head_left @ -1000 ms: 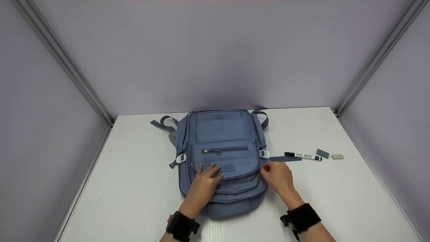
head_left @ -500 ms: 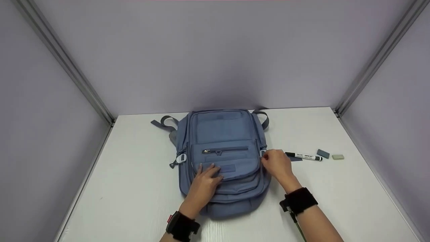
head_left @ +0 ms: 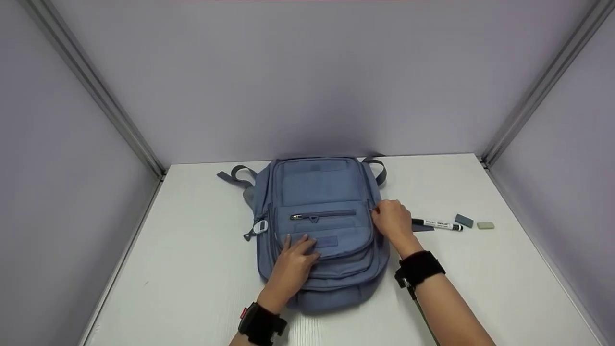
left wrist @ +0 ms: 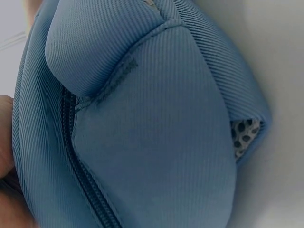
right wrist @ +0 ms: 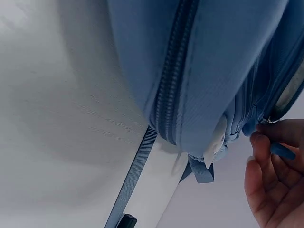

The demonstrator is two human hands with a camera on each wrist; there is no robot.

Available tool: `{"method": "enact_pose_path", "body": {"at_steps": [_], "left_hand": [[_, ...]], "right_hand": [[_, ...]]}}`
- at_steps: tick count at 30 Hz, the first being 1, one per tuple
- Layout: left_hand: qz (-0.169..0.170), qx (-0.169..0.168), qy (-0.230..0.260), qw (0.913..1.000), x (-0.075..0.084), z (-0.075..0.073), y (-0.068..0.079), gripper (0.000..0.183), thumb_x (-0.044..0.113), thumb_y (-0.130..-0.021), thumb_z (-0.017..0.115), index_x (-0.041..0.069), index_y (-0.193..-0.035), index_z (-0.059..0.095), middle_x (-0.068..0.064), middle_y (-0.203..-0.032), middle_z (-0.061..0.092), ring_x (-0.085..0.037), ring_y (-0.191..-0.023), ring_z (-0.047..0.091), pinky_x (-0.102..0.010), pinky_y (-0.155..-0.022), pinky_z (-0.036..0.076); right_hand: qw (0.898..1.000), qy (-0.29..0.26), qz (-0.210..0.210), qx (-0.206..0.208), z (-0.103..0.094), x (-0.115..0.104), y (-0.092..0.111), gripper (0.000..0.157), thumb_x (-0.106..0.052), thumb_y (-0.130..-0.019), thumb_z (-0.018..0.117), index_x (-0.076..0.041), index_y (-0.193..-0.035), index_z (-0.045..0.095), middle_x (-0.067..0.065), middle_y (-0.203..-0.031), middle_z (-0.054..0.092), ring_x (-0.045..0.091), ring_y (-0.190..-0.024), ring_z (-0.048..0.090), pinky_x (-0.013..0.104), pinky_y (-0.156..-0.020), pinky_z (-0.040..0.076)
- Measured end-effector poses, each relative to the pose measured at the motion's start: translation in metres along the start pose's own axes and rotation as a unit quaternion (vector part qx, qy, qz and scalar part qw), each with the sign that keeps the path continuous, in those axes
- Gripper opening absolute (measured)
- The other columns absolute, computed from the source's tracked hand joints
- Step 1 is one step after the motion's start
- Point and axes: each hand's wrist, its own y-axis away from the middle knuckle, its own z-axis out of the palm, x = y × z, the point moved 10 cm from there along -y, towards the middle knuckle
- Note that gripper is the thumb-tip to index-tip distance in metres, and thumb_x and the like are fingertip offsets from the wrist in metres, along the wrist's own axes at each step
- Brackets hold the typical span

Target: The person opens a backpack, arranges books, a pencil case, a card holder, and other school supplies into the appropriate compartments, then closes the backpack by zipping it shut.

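Observation:
A blue backpack (head_left: 317, 185) lies front side up on the white table. My left hand (head_left: 293, 264) rests on its lower front pocket with fingers extended; a bit of that hand shows at the left edge of the left wrist view. At the pocket's right side, my right hand (head_left: 394, 222) pinches a zipper pull. In the right wrist view its blue tab (right wrist: 283, 151) sticks out between finger and thumb, and the pocket's zipper edge stands apart above the hand. Another zipper (right wrist: 173, 76) runs along the backpack's side. The right-hand white buckle is hidden in the head view.
Right of the backpack lie a black-and-white marker (head_left: 439, 224), a dark teal block (head_left: 464, 220) and a pale green block (head_left: 485, 225). A strap end (head_left: 423, 228) lies beside the marker. Grey panels (head_left: 307, 77) enclose the table at the back and sides.
My right hand has moved up along the pocket's right side, away from its lower corner, with the zipper pull. It now covers the white buckle. My left hand has stayed in place.

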Motion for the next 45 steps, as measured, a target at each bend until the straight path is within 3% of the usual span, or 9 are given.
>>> {"method": "enact_pose_path", "body": {"at_steps": [7, 12, 14, 18, 22, 26, 29, 36, 45], "left_hand": [[-0.006, -0.009, 0.008, 0.9999, 0.001, 0.001, -0.001, 0.011, 0.010, -0.090, 0.070, 0.012, -0.098, 0.077, -0.014, -0.119, 0.065, -0.037, -0.118, 0.059, -0.066, -0.094, 0.040], [0.005, -0.006, 0.006, 1.0000, -0.001, -0.002, 0.001, 0.014, 0.010, -0.088, 0.072, 0.012, -0.101, 0.078, -0.013, -0.120, 0.066, -0.036, -0.117, 0.059, -0.064, -0.094, 0.041], [0.008, -0.004, 0.004, 0.9999, -0.002, -0.004, 0.003, 0.016, 0.012, -0.088, 0.073, 0.012, -0.103, 0.077, -0.012, -0.120, 0.067, -0.034, -0.117, 0.060, -0.062, -0.096, 0.041], [0.009, 0.008, 0.013, 0.9998, -0.008, -0.009, 0.006, 0.019, 0.015, -0.087, 0.074, 0.009, -0.105, 0.077, -0.012, -0.117, 0.068, -0.031, -0.115, 0.061, -0.057, -0.097, 0.043], [0.008, 0.018, 0.024, 0.9995, -0.014, -0.014, 0.008, 0.021, 0.014, -0.086, 0.076, 0.005, -0.105, 0.076, -0.013, -0.116, 0.069, -0.031, -0.114, 0.062, -0.055, -0.096, 0.045], [0.009, 0.024, 0.026, 0.9993, -0.016, -0.015, 0.009, 0.021, 0.012, -0.084, 0.077, 0.004, -0.104, 0.076, -0.014, -0.115, 0.069, -0.031, -0.113, 0.062, -0.054, -0.096, 0.045], [0.010, 0.023, 0.025, 0.9994, -0.016, -0.016, 0.010, 0.021, 0.012, -0.085, 0.077, 0.004, -0.104, 0.076, -0.013, -0.115, 0.069, -0.031, -0.113, 0.062, -0.053, -0.096, 0.045], [0.003, 0.014, 0.037, 0.9992, -0.021, -0.017, 0.012, 0.020, 0.013, -0.088, 0.074, 0.004, -0.106, 0.075, -0.012, -0.116, 0.068, -0.031, -0.114, 0.061, -0.053, -0.096, 0.045], [-0.013, 0.013, 0.043, 0.9989, -0.029, -0.025, 0.011, 0.021, 0.015, -0.092, 0.070, 0.003, -0.110, 0.074, -0.011, -0.116, 0.069, -0.031, -0.114, 0.061, -0.055, -0.099, 0.042]], "right_hand": [[1.000, 0.009, -0.018, 0.021, 0.003, -0.001, -0.011, 0.032, -0.009, -0.085, 0.070, -0.009, -0.056, 0.057, 0.016, -0.064, 0.063, 0.033, -0.054, 0.059, 0.050, -0.050, 0.047], [0.998, -0.001, -0.062, 0.023, 0.004, -0.008, -0.003, 0.006, -0.007, -0.087, 0.071, -0.001, -0.085, 0.073, 0.016, -0.083, 0.068, 0.035, -0.072, 0.066, 0.050, -0.062, 0.052], [0.993, -0.003, -0.109, 0.041, -0.001, -0.018, 0.007, 0.011, -0.002, -0.085, 0.071, 0.001, -0.095, 0.073, 0.016, -0.090, 0.067, 0.035, -0.079, 0.066, 0.049, -0.067, 0.052], [0.969, -0.018, -0.236, 0.067, -0.014, -0.048, 0.034, 0.015, 0.002, -0.083, 0.072, 0.000, -0.099, 0.072, 0.015, -0.097, 0.064, 0.032, -0.087, 0.063, 0.046, -0.076, 0.051], [0.938, -0.079, -0.335, 0.025, -0.015, -0.075, 0.066, 0.013, -0.008, -0.082, 0.078, -0.007, -0.094, 0.074, 0.010, -0.105, 0.063, 0.027, -0.097, 0.061, 0.045, -0.084, 0.050], [0.913, -0.118, -0.389, -0.027, -0.006, -0.091, 0.091, 0.016, -0.020, -0.081, 0.082, -0.013, -0.094, 0.076, 0.008, -0.114, 0.062, 0.027, -0.110, 0.057, 0.044, -0.094, 0.046], [0.905, -0.123, -0.407, -0.034, -0.001, -0.098, 0.099, 0.012, -0.018, -0.081, 0.082, -0.014, -0.092, 0.077, 0.008, -0.116, 0.062, 0.027, -0.113, 0.057, 0.043, -0.096, 0.045], [0.905, -0.129, -0.405, -0.021, -0.003, -0.104, 0.104, 0.008, -0.006, -0.083, 0.077, -0.008, -0.090, 0.073, 0.007, -0.104, 0.069, 0.028, -0.106, 0.063, 0.042, -0.092, 0.048], [0.922, -0.104, -0.369, -0.059, -0.006, -0.104, 0.103, 0.006, -0.008, -0.092, 0.068, -0.008, -0.098, 0.066, 0.005, -0.104, 0.069, 0.023, -0.101, 0.066, 0.039, -0.087, 0.051]]}}
